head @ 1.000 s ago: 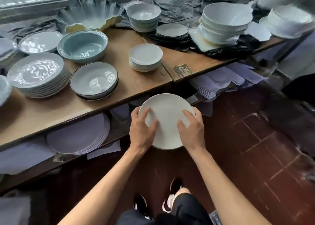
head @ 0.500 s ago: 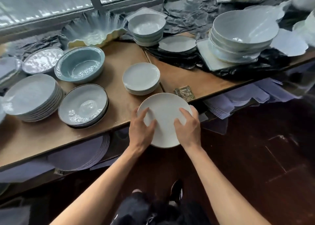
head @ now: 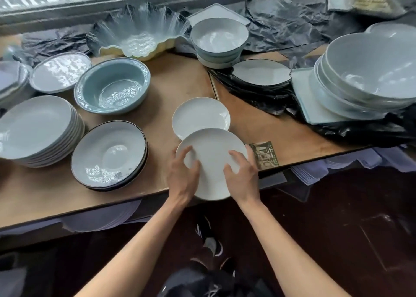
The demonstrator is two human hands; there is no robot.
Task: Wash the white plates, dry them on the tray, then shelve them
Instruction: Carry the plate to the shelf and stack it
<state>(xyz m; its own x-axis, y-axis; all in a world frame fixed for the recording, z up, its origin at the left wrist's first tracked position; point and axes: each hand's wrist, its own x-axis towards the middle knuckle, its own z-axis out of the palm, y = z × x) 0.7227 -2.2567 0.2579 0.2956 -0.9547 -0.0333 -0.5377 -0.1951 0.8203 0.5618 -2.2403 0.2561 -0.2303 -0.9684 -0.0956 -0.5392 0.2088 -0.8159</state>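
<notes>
I hold a white plate (head: 211, 155) in both hands over the front edge of the wooden shelf (head: 162, 87). My left hand (head: 183, 176) grips its left rim, thumb on top. My right hand (head: 242, 175) grips its right rim the same way. The plate's far edge overlaps a small stack of white plates (head: 200, 114) that sits on the shelf just behind it.
A stack of dark-rimmed bowls (head: 108, 155) and a tall stack of pale plates (head: 36, 128) sit to the left. Behind are a teal bowl (head: 112, 85), stacked white bowls (head: 219, 40) and large bowls (head: 369, 71) at right. A lower shelf holds purple-toned plates (head: 105, 218).
Both hands have carried the plate up and forward from below the shelf edge to over the shelf, close to the small white stack. The view has moved nearer the shelf.
</notes>
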